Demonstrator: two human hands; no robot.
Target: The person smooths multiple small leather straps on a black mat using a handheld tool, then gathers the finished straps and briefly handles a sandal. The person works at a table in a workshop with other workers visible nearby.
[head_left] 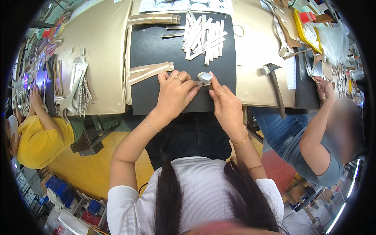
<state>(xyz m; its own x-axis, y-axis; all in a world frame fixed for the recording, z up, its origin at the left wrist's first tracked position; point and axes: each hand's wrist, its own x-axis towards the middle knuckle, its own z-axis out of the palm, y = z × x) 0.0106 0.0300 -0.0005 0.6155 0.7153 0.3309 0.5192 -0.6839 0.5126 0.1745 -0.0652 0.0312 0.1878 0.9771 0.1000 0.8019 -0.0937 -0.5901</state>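
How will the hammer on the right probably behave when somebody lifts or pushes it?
The hammer is probably stiff: its handle looks like one solid piece. It likely feels head-heavy, because the head looks metal. Pushed nearer the edge, it might tip off, since the handle overhangs the table.

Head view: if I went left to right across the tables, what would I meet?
A co-worker's hand → silvery branched piece → left hand → small silvery piece → right hand → hammer → another co-worker's hand.
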